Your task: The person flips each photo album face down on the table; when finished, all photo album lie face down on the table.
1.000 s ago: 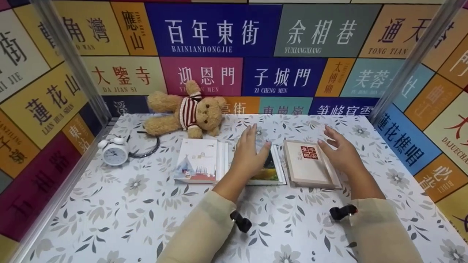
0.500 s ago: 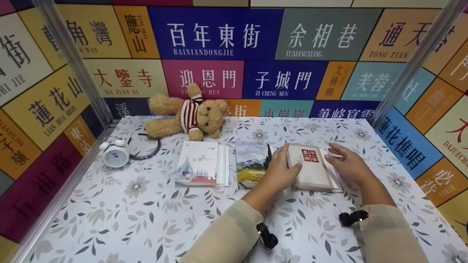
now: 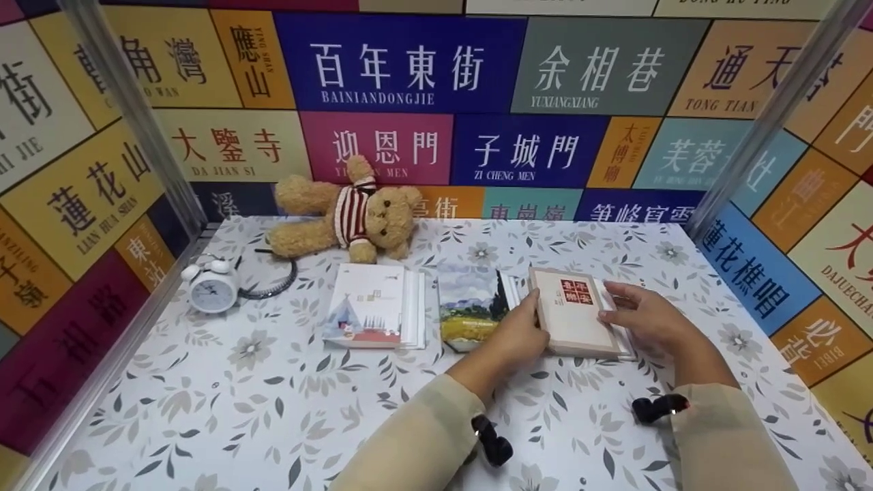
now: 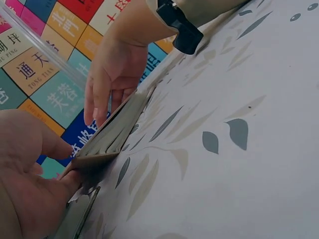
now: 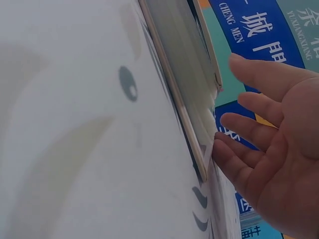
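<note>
A beige book [image 3: 576,314] with a red block of characters on its cover lies at the right of the table. My left hand [image 3: 513,337] holds its left edge, and in the left wrist view the fingers of that hand [image 4: 35,174] pinch the edge of the same book [image 4: 112,132], over a dark shadow. My right hand [image 3: 651,317] is at its right side; in the right wrist view its loosely bent fingers are right at the page edges of the book [image 5: 187,79]. Close on the left lies a book with a landscape painting cover [image 3: 470,303].
Farther left is a pale book with a tent picture [image 3: 365,307]. A white alarm clock [image 3: 213,286] and a dark coiled cord [image 3: 279,283] stand at the left, with a teddy bear [image 3: 354,215] lying behind. Patterned walls and clear corner posts enclose the flowered table [image 3: 259,416].
My left hand has moved right from over the landscape book to the beige book's left edge and taken hold there. My right hand has come slightly nearer to me, beside the book's right edge.
</note>
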The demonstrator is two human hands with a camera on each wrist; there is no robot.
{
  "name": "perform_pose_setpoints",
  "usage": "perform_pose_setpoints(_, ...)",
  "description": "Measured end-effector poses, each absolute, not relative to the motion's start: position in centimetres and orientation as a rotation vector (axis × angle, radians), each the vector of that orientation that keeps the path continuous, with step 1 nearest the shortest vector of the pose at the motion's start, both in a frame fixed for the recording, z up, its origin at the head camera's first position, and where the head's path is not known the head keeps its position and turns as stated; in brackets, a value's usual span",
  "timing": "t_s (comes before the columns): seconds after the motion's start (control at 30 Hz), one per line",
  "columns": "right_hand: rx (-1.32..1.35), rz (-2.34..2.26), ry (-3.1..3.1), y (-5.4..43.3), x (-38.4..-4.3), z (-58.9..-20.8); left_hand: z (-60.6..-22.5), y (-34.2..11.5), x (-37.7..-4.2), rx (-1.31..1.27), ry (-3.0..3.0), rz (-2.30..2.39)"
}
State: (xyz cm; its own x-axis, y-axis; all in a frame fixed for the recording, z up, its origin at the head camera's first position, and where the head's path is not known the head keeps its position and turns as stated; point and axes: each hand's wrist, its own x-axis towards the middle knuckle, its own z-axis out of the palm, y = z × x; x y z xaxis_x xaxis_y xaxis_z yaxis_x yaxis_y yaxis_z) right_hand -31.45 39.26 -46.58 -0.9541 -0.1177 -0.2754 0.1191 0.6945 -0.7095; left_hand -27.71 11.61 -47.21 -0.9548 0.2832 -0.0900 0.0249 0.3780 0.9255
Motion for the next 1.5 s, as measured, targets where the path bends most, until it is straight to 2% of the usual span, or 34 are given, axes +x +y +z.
perform_pose_setpoints(0.3, -0.01, -0.931, 2.661, 38.9, -31.2, -46.2, -47.5, 11.4, -28.1, 0.316, 2.207, 1.777)
perform_pose_setpoints(0.53, -0.062, -0.918, 2.664, 38.5, -31.1, -46.2, -47.6, 11.3, -28.2, 0.293, 2.201, 1.751)
perform_pose_setpoints(0.77, -0.136, -0.905, 2.684, 38.0, -30.9, -46.0, -47.6, 11.4, -28.3, 0.327, 2.043, 1.928)
perform_pose_setpoints(1.03, -0.186, -0.995, 2.661, 36.7, -30.8, -45.9, -46.9, 11.4, -28.0, 0.12, 1.832, 2.173)
perform_pose_setpoints(1.5, -0.19, -1.089, 2.654, 34.7, -30.3, -44.8, -46.3, 11.2, -28.0, -0.031, 1.655, 2.259)
